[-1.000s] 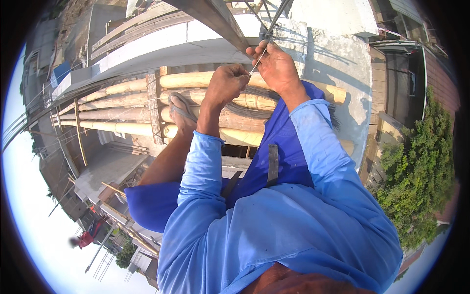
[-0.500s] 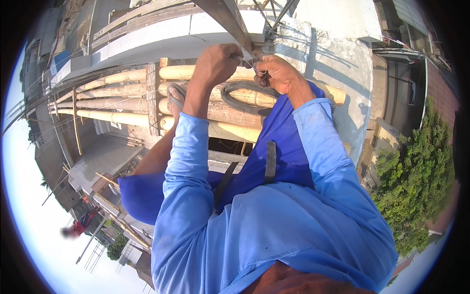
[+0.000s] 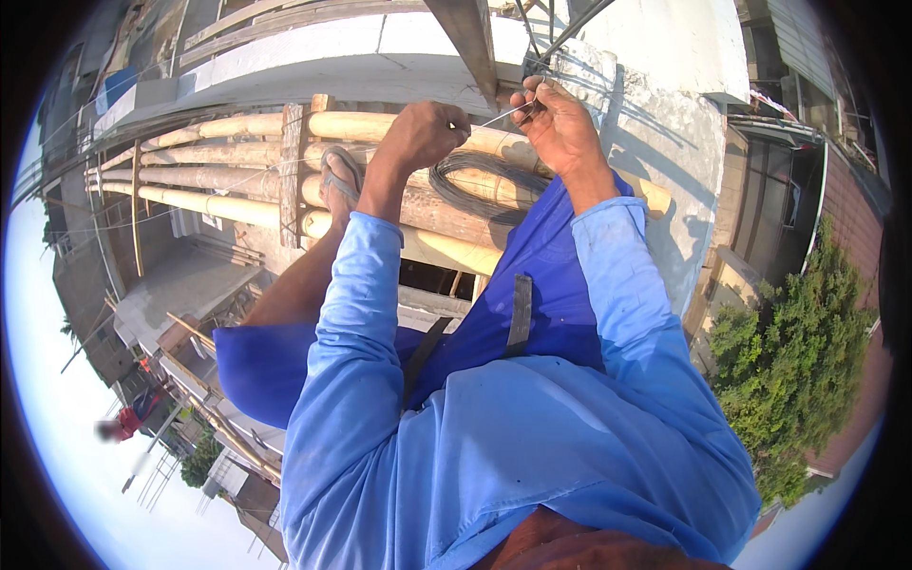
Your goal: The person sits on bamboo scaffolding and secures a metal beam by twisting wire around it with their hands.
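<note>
A thin length of wire (image 3: pixel 496 120) runs between my two hands, above the bamboo poles. My left hand (image 3: pixel 423 136) is closed in a fist around one end of it. With thumb and fingertips, my right hand (image 3: pixel 560 128) pinches the other end, its palm partly turned up. Below the hands, a coil of dark wire (image 3: pixel 442 187) lies on the bamboo poles (image 3: pixel 351 125), close to my right thigh. The far edge of the coil is partly covered by my blue trouser leg (image 3: pixel 560 256).
My sandalled foot (image 3: pixel 339 180) rests on the poles beside a wooden crosspiece (image 3: pixel 292 176). A slanting beam (image 3: pixel 467 43) rises just beyond my hands, near a concrete ledge (image 3: pixel 655 190). A gap (image 3: pixel 432 277) opens below the poles. A distant person in red (image 3: pixel 128 423) is at lower left.
My hands have moved apart, drawing the wire out between them. My right hand has gone up and opened its palm somewhat; my left has dropped slightly.
</note>
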Demonstrator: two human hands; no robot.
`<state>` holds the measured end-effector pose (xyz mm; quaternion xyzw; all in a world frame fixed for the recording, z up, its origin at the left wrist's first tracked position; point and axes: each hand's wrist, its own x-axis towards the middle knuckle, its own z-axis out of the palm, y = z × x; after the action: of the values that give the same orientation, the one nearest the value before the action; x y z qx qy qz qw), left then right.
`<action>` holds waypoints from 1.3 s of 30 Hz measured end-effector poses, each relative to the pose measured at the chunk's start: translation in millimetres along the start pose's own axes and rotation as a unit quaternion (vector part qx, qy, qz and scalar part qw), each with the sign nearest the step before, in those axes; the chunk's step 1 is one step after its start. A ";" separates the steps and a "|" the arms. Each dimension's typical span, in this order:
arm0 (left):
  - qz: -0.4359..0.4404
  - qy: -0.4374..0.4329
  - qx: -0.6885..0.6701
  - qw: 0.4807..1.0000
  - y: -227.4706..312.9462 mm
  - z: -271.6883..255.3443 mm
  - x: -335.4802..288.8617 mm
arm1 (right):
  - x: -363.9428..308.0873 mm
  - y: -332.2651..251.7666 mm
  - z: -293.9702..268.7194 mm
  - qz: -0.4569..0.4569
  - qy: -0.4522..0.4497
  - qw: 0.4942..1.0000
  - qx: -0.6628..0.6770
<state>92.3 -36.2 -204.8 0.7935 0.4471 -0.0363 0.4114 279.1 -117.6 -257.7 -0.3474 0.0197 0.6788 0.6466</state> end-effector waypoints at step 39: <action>-0.114 0.065 -0.489 0.862 14.6 23.9 -5.8 | -0.8 2.7 15.4 0.109 -0.012 0.938 -0.329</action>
<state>107.1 -60.4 -208.9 0.4345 0.5205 0.1920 0.7095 269.7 -111.4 -246.8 -0.5278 -0.1748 0.7181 0.4185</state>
